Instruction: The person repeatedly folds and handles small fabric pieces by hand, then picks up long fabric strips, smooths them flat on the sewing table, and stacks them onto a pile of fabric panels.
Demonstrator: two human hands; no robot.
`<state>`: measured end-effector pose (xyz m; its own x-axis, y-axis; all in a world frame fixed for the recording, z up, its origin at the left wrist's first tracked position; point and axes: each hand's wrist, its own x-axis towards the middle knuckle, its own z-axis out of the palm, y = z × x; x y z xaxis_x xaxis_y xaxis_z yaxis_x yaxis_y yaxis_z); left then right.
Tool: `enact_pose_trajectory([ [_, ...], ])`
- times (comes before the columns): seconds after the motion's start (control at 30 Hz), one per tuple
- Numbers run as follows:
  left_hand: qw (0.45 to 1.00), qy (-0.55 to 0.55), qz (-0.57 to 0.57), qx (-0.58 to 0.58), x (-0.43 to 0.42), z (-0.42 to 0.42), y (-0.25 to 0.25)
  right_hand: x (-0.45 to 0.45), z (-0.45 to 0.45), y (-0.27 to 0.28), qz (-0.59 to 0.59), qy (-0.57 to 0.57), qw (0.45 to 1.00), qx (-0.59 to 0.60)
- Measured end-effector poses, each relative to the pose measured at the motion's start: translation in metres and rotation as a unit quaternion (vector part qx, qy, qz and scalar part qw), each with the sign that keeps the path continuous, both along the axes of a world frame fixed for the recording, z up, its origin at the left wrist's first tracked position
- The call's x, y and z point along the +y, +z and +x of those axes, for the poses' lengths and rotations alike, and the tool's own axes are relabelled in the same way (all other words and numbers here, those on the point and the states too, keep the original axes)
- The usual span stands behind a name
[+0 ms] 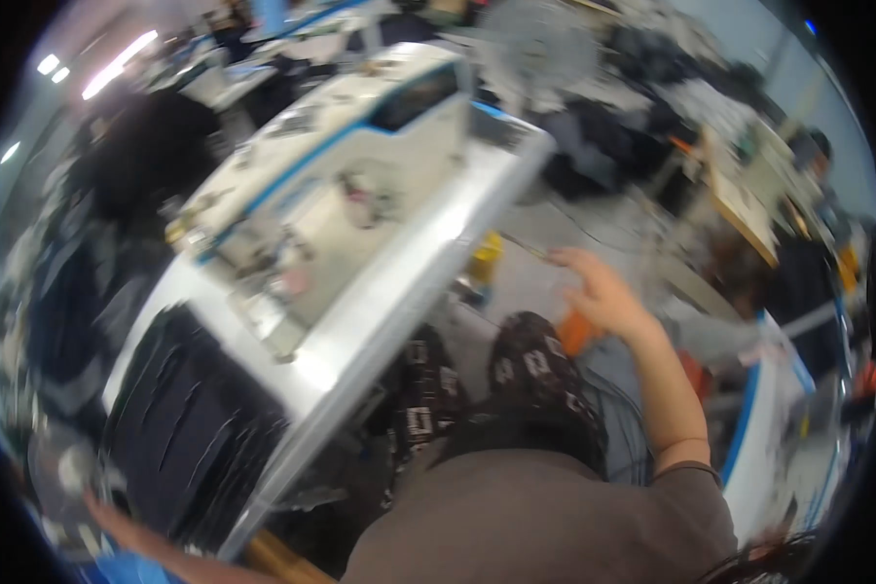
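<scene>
At the right of the sewing machine [331,195], my right hand [599,292] is raised over the floor, its fingers pinched on a thin tool [530,248] that is blurred. Something orange [576,333] shows just below this hand; whether the hand touches it is unclear. My left hand [102,511] is at the lower left edge, smeared by motion, beside a pile of dark fabric pieces [190,428]. Its fingers cannot be made out. The dark pieces lie on the near left end of the white machine table [311,380].
A yellow object [485,258] stands beyond my knees. Grey-blue fabric [618,419] hangs at my right side. Heaps of dark cloth [594,146] and a fan [535,49] are farther back. Another white table with a blue edge [754,428] is at the right.
</scene>
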<state>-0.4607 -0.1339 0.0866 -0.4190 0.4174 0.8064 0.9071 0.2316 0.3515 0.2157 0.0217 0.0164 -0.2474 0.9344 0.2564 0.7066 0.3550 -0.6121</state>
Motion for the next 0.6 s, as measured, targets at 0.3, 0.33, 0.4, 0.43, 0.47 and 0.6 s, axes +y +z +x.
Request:
enact_pose_trajectory([
  [0.3,0.839,-0.537,0.004,-0.089,0.078,0.156,-0.020,-0.187,0.145,-0.094,-0.247,-0.374,0.884,-0.136],
  [0.33,0.824,-0.555,0.013,-0.114,0.087,0.175,-0.021,-0.194,0.150,-0.107,-0.280,-0.347,0.889,-0.104],
  [0.4,0.802,-0.577,0.022,-0.153,0.099,0.210,-0.027,-0.205,0.173,-0.151,-0.278,-0.416,0.859,-0.112],
  [0.43,0.791,-0.594,0.007,-0.146,0.099,0.220,-0.026,-0.210,0.184,-0.169,-0.277,-0.470,0.829,-0.122],
  [0.47,0.781,-0.609,-0.006,-0.139,0.099,0.228,-0.026,-0.212,0.192,-0.180,-0.272,-0.475,0.828,-0.124],
  [0.6,0.794,-0.591,-0.063,-0.128,0.090,0.238,-0.025,-0.201,0.213,-0.203,-0.292,-0.550,0.762,-0.178],
])
